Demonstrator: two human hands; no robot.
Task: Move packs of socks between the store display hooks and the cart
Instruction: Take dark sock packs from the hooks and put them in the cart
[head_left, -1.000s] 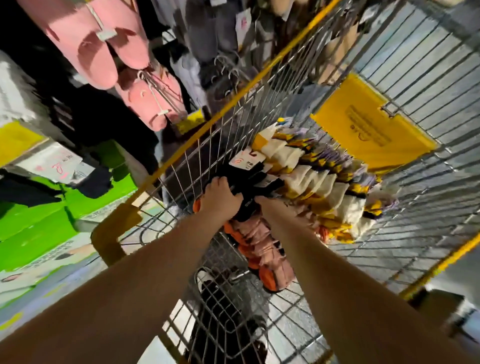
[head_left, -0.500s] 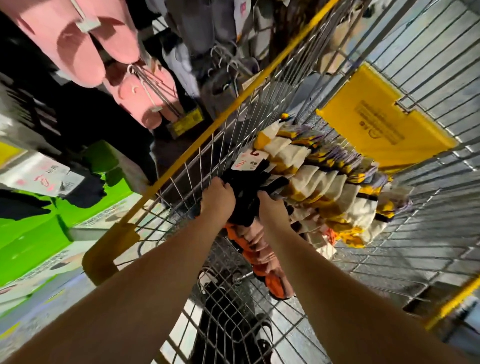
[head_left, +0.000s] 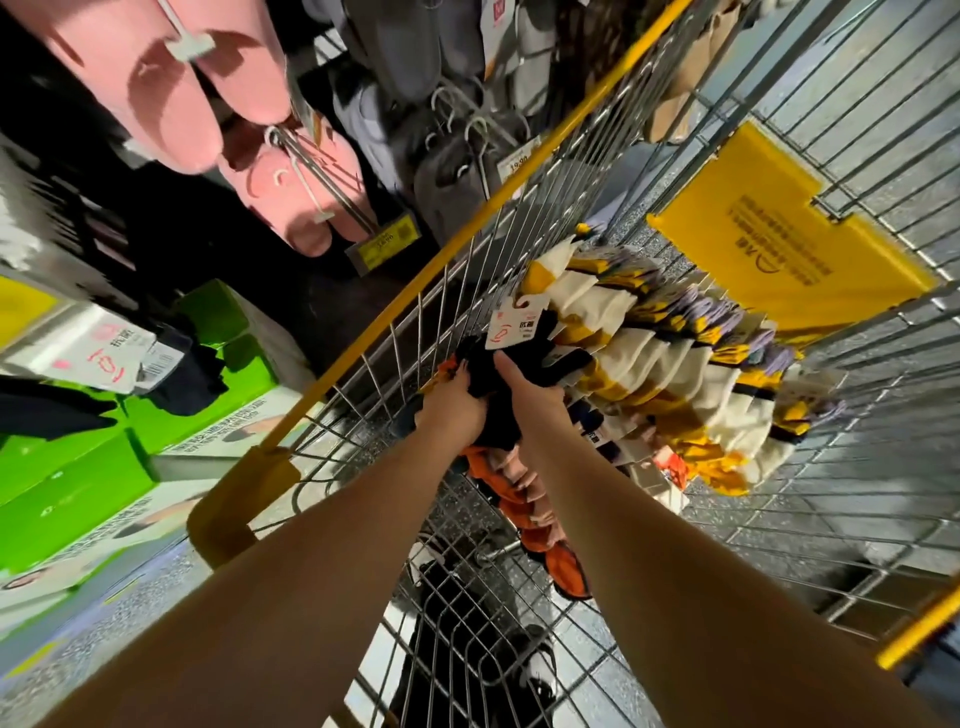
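While both forearms reach in from the bottom of the frame, the left hand (head_left: 457, 405) and right hand (head_left: 530, 395) curl their fingers round a black sock pack (head_left: 511, 364) at centre, inside the cart (head_left: 519, 208); the fingertips are buried in the fabric. Its white tag (head_left: 517, 325) sticks up, and right of it lie yellow-and-white packs (head_left: 675, 374), with orange packs (head_left: 530, 499) partly hidden under the arms. Pink slippers (head_left: 171, 88) at upper left are cut off by the edge.
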